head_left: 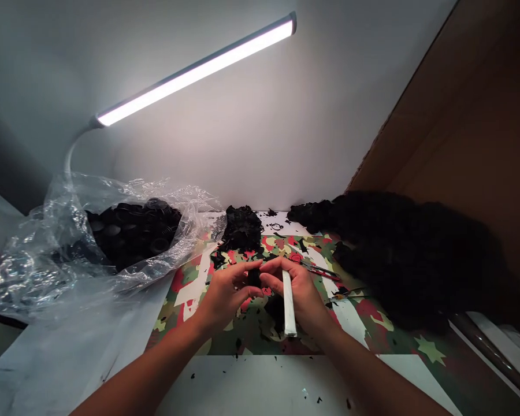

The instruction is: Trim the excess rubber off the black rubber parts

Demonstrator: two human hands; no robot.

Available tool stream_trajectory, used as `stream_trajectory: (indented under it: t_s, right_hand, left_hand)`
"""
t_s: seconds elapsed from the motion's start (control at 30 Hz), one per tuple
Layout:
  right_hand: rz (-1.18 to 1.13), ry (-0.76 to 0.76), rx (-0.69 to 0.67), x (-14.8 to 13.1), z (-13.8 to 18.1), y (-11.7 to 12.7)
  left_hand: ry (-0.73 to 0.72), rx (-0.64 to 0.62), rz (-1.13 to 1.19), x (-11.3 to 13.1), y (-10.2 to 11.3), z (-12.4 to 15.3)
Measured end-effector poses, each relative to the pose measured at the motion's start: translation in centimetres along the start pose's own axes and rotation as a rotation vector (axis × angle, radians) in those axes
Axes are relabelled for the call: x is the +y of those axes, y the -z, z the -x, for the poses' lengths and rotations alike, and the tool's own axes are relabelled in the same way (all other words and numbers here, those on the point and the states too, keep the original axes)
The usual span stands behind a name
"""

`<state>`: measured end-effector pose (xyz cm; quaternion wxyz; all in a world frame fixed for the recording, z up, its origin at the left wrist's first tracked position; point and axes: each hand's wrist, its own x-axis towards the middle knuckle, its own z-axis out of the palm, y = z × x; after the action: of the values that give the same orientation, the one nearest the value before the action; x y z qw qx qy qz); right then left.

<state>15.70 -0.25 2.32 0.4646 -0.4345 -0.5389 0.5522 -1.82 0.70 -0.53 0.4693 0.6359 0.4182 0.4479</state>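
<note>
On my feed, the small piece (254, 278) just below centre reads black and the stick (289, 306) white; I see green, red and cream camouflage on the sheet (221, 344) (a pale green star (431, 349), lower right), brown cardboard (468, 115) upper right.

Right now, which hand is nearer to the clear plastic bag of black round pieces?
Left. The left hand is right of the bag; the right hand is farther right.
</note>
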Motion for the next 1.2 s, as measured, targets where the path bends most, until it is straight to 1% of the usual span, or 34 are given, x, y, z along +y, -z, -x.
stream_trajectory:
  t_s: [0.1,0.23,0.33,0.4,0.47,0.53,0.63,0.73,0.83,0.93,1.03,1.1,1.2]
  right_hand:
    - [-0.039,-0.012,0.006,0.0,-0.1,0.0]
    - [-0.152,-0.045,0.005,-0.1,-0.1,-0.1]
    - [-0.25,-0.068,-0.001,-0.4,0.2,-0.5]
    - [-0.299,-0.082,-0.015,-0.7,0.6,-0.7]
    - [-0.301,-0.079,-0.023,-0.8,0.7,-0.9]
    - [-0.219,-0.061,-0.031,-0.8,0.7,-0.8]
    - [0.064,0.035,-0.024,-0.5,0.4,-0.3]
    - [0.382,0.264,0.02,0.0,0.2,0.2]
    - [0.612,0.526,0.031,0.6,0.2,0.5]
    - [0.795,0.679,0.027,1.3,0.1,0.7]
    - [0.95,0.756,0.05,1.9,-0.1,0.8]
    - [1.023,0.77,0.07,2.0,-0.2,0.8]
    - [0.995,0.694,0.05,1.7,-0.1,0.5]
  left_hand:
    - [0.021,0.031,0.064,0.9,0.1,0.1]
    - [0.045,0.013,0.29,1.0,-0.1,0.1]
    - [0.06,0.08,0.376,0.8,-0.3,0.1]
    - [0.046,0.127,0.391,0.8,-0.4,0.1]
    - [0.023,0.159,0.38,0.9,-0.4,0.1]
    - [0.01,0.177,0.332,1.0,-0.2,0.0]
    - [0.013,0.177,0.179,1.3,0.3,-0.1]
    - [-0.008,0.168,-0.002,1.4,0.6,-0.1]
    - [-0.046,0.166,-0.129,1.3,0.5,-0.1]
    - [-0.087,0.163,-0.207,1.2,0.4,0.0]
    - [-0.117,0.15,-0.256,1.2,0.3,0.1]
    - [-0.133,0.14,-0.283,1.3,0.3,0.1]
    - [-0.171,0.138,-0.334,1.4,0.2,0.1]
